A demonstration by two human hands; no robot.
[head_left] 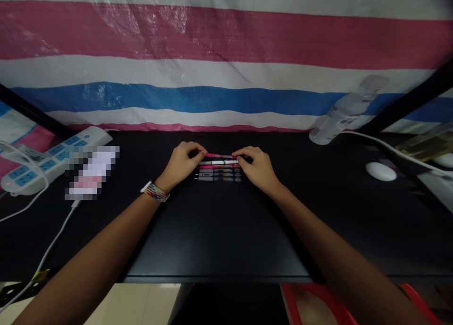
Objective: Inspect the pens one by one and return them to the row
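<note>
Several pens lie side by side in a stack of rows in the middle of the black desk. At the far side of the row is a pink pen [218,156], its left end pinched by my left hand [181,163] and its right end by my right hand [257,168]. Just nearer lies a white pen [216,163], close to the fingertips of both hands. Another pink pen [214,166] and several clear-grey pens [217,175] follow toward me, roughly parallel. A woven multicoloured band [156,192] circles my left wrist.
On the left sit a white power strip [56,159] and a blurred-out phone-like object [94,171] with a white cable [58,240]. At right stand a clear bottle [339,115] and a white mouse [381,171]. A striped sheet [226,37] hangs behind the black desk [219,230].
</note>
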